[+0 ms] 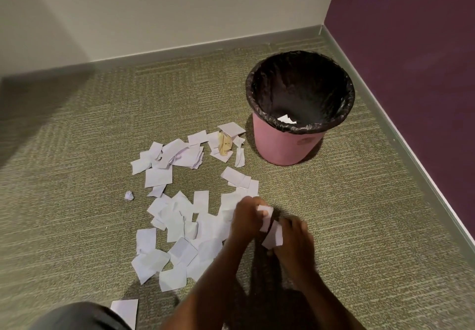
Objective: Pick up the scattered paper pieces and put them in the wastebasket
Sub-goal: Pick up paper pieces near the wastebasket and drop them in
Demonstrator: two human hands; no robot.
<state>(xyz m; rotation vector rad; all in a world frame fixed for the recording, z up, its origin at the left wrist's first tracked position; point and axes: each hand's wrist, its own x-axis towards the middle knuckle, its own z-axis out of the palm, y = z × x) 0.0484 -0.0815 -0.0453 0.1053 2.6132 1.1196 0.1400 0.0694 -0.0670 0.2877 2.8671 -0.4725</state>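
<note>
Several white paper pieces (180, 216) lie scattered on the carpet in front of me. A pink wastebasket (285, 147) with a black liner stands behind them to the right, with a white piece (286, 119) inside. My left hand (245, 220) grips a small white piece (266, 210) just above the floor. My right hand (293, 242) holds another white piece (273, 237) right beside it. Both hands are blurred and almost touch each other. A crumpled tan paper (225, 143) lies near the basket, and a tiny crumpled ball (129, 196) sits apart at the left.
The basket stands in a corner between a cream wall (180, 8) and a purple wall (411, 59), with grey baseboards. Green-grey carpet (359, 227) spreads to the right of my hands. My dark-clothed knee (82, 317) shows at the bottom left, with one paper piece (126, 309) beside it.
</note>
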